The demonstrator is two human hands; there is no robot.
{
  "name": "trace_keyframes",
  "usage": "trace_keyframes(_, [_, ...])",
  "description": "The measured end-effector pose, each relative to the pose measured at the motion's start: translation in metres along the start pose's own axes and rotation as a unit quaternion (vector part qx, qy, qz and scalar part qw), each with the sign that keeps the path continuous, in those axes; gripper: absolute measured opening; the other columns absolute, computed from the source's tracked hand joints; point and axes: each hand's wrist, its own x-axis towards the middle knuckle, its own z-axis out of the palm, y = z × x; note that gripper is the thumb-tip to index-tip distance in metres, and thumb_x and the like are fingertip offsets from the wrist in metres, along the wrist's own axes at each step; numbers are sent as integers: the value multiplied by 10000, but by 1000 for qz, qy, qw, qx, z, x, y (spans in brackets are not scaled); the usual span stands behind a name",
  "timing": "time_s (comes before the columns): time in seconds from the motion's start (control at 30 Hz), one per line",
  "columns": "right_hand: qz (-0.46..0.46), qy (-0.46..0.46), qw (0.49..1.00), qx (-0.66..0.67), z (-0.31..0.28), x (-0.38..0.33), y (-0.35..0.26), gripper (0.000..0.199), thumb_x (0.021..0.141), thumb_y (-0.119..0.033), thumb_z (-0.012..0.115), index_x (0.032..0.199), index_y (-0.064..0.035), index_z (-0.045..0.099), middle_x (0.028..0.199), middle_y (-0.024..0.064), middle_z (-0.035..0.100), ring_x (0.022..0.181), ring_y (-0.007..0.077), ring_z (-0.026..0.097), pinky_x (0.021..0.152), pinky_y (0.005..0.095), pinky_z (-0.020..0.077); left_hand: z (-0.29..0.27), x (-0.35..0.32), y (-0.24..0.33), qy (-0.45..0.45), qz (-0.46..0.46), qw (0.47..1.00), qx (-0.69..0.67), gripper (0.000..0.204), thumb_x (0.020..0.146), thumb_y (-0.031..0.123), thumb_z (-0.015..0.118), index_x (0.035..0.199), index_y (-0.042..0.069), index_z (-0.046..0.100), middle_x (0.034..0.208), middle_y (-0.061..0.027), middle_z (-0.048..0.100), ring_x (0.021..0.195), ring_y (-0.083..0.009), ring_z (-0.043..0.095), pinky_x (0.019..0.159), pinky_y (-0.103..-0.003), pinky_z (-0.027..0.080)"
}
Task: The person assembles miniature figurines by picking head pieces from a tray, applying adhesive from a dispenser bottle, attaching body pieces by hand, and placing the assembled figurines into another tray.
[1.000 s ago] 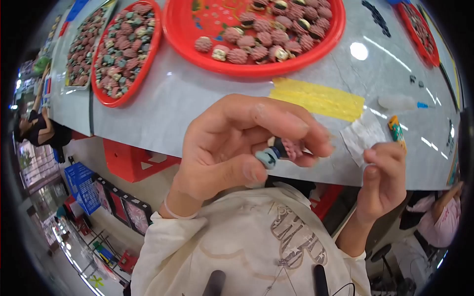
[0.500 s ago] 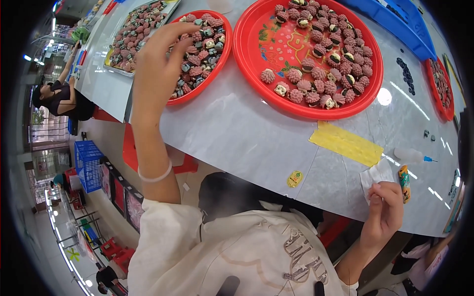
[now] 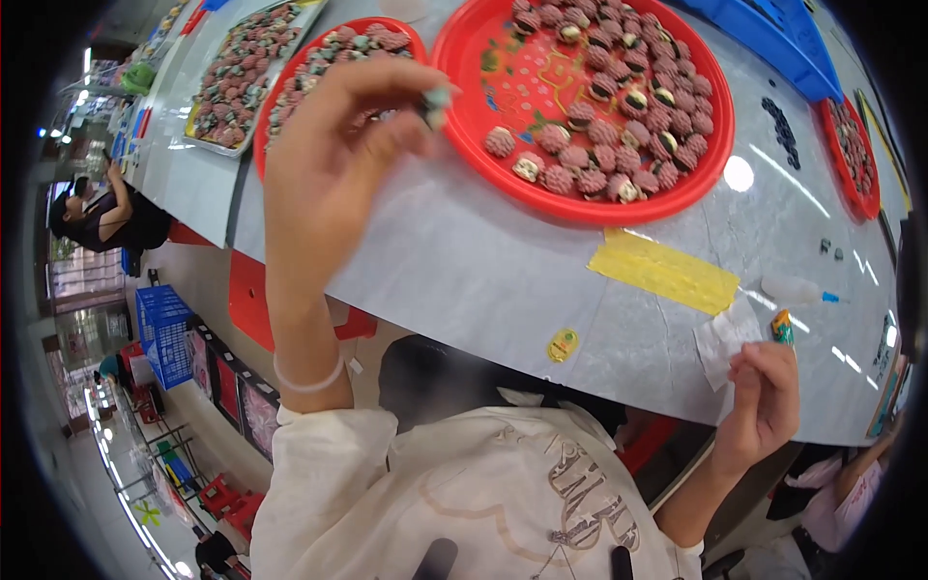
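Note:
My left hand (image 3: 324,155) is raised over the grey table (image 3: 464,280), between two red trays. Its fingertips pinch a small pale teal piece (image 3: 437,101). Right of it, the big round red tray (image 3: 503,184) holds several pink bumpy balls, some with dark and cream centres. A second red tray (image 3: 266,116), partly hidden behind the hand, is packed with the same balls. My right hand (image 3: 764,396) rests at the table's near edge, closed around a small orange and green tube (image 3: 781,327), next to a scrap of white paper (image 3: 723,338).
A yellow strip (image 3: 662,271), a small yellow sticker (image 3: 562,344) and a white squeeze bottle (image 3: 793,287) lie on the table. A rectangular tray of balls (image 3: 237,72) sits far left, a blue tray (image 3: 773,39) and a small red plate (image 3: 853,145) far right. Another person (image 3: 111,217) sits at the left.
My left hand went from in front of my chest up to the left red tray, then shifted right toward the big tray, now pinching a small piece. The right hand stayed at the table edge.

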Motion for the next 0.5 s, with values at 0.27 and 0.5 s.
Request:
trace_keyframes(0.27, [-67, -165, 967, 181, 34, 18, -18, 254, 755, -130, 590, 944, 30, 534, 819, 144, 530, 668, 157, 489, 567, 233, 390, 69, -42, 38, -198, 98, 957, -190, 548, 612, 181, 708, 1040, -13, 426, 861, -202, 539, 712, -230, 575, 547, -262, 508])
trace_keyframes(0.5, [-121, -146, 964, 188, 30, 11, -14, 240, 625, -43, 676, 819, 25, 552, 734, 143, 542, 625, 160, 510, 547, 215, 385, 101, -58, 36, -153, 89, 929, -324, 547, 601, 226, 717, 1001, 5, 417, 900, -164, 495, 723, -213, 563, 543, -246, 510])
